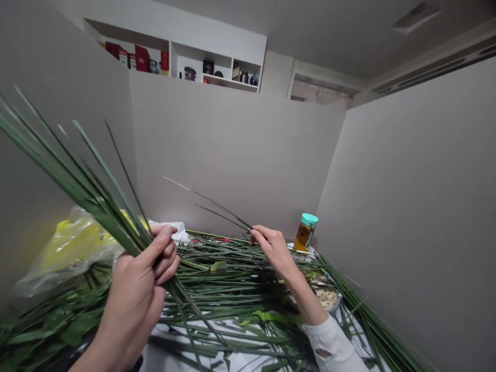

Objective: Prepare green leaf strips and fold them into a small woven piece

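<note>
My left hand (141, 281) is closed round a bundle of long green grass blades (70, 173) that fan up and to the left. My right hand (271, 245) reaches forward and pinches a thin green blade (211, 204) whose tip points up to the left. Under both hands lies a thick pile of green blades and leaves (228, 276) spread over a white table top (232, 359). A white sleeve (333, 346) covers my right forearm.
A clear plastic bag with yellow contents (73, 245) lies at the left. A jar with a teal lid and amber contents (305, 232) stands in the right corner. Grey partition walls (232, 150) close in on three sides. Wall shelves (186, 62) hold boxes and pots.
</note>
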